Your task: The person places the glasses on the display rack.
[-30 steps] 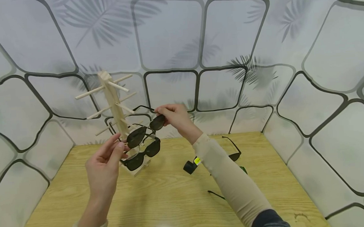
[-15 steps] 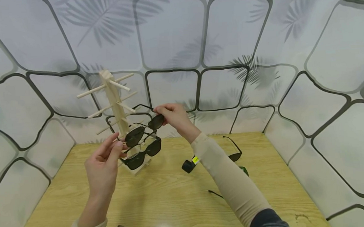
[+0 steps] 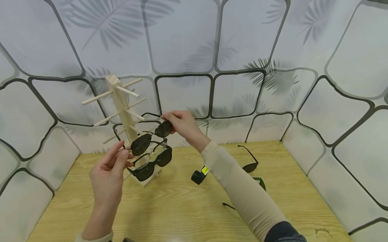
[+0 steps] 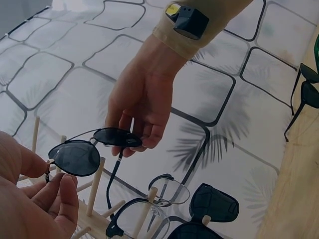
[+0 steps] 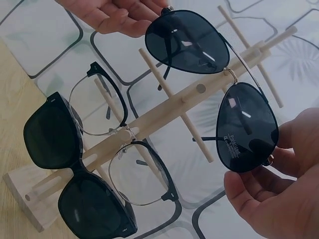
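Observation:
Both hands hold a pair of dark aviator sunglasses (image 3: 141,144) by its two sides, lenses facing me. My left hand (image 3: 106,177) pinches the left hinge end between thumb and fingers. At the other end, my right hand (image 3: 187,129) grips the frame beside the lens. The sunglasses are in front of a wooden display stand (image 3: 123,108) with several pegs, its upper pegs bare. Below them on the stand sit half-rim glasses with clear lenses (image 5: 171,193), and lower still black sunglasses (image 5: 52,130). Whether the held temples touch a peg, I cannot tell.
On the right of the wooden table (image 3: 172,215) lie dark sunglasses (image 3: 250,167), a green-edged item (image 3: 261,183) and a thin black temple (image 3: 228,205), partly hidden by my right sleeve (image 3: 239,184). Patterned walls enclose the back and sides.
The aviator sunglasses and both hands have shifted slightly left, with the right hand moving most. Both hands keep their hold. The glasses lower on the stand look unmoved.

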`<state>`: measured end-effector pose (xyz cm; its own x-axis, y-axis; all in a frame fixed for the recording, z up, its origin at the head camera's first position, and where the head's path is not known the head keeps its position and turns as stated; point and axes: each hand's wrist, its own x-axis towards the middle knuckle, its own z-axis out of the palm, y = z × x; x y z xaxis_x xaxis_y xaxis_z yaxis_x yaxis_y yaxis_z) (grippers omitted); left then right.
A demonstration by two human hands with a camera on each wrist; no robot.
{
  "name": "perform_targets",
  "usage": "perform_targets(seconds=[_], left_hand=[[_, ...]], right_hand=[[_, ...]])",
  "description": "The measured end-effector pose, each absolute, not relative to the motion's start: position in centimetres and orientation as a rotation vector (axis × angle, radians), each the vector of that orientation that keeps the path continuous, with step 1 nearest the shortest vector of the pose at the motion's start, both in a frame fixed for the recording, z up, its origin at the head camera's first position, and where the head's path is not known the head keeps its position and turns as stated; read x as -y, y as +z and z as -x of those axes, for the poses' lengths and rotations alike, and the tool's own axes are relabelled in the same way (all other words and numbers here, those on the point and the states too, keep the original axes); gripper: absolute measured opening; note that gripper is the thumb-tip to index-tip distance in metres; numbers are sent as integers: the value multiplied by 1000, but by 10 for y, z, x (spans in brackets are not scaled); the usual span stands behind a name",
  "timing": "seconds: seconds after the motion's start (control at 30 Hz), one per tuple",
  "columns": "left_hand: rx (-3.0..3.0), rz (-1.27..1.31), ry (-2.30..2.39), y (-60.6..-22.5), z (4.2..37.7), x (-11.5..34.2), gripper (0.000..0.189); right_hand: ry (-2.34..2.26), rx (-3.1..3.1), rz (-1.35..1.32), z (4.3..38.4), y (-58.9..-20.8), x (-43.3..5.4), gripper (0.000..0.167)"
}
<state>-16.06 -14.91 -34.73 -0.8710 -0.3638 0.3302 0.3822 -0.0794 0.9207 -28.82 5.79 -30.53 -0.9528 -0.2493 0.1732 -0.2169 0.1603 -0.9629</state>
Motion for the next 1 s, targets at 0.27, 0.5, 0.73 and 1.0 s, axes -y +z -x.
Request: perform_targets(seconds=[0.27, 0.5, 0.73, 1.0], left_hand=[[1686, -34, -2049, -349, 164, 153, 30], [1661, -57, -2087, -350, 168, 156, 31], [1594, -58, -2153, -351, 170, 159, 34], [1570, -69, -2184, -353, 174, 162, 37]], right_hand=[[-1912, -2414, 483, 289, -308, -55, 38], [-1909, -2412, 486, 290, -311, -51, 39], [-1915, -2398, 493, 292, -314, -48, 41], [-1929, -2408, 464, 293, -317, -44, 39]])
